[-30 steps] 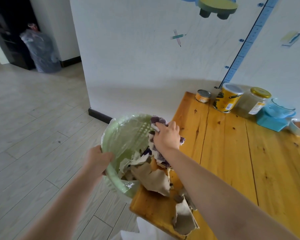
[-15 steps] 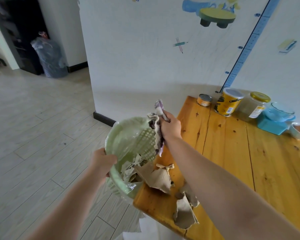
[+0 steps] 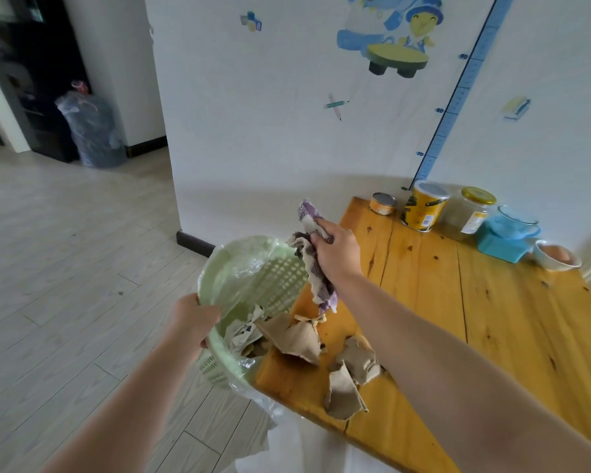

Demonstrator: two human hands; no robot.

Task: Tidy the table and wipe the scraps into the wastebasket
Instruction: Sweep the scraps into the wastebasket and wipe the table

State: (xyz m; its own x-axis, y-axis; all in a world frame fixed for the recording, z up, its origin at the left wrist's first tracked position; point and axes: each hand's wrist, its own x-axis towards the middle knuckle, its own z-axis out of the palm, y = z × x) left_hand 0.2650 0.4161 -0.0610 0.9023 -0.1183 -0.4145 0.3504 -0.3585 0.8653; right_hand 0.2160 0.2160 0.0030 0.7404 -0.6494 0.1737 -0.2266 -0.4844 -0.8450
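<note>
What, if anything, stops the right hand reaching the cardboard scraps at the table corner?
Likely yes: the right hand, gripping the cloth, hangs just beyond the scraps; nothing lies between them.

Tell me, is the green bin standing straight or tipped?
Tipped. The left hand grips the wastebasket by its rim, and its mouth leans toward the table edge, with paper scraps inside.

1. Where the left hand grips the wastebasket rim, its fingertips are hidden
2. The middle of the cloth is buried inside the right hand grip
3. Labels on the jars beyond that grip are unreadably small
</note>
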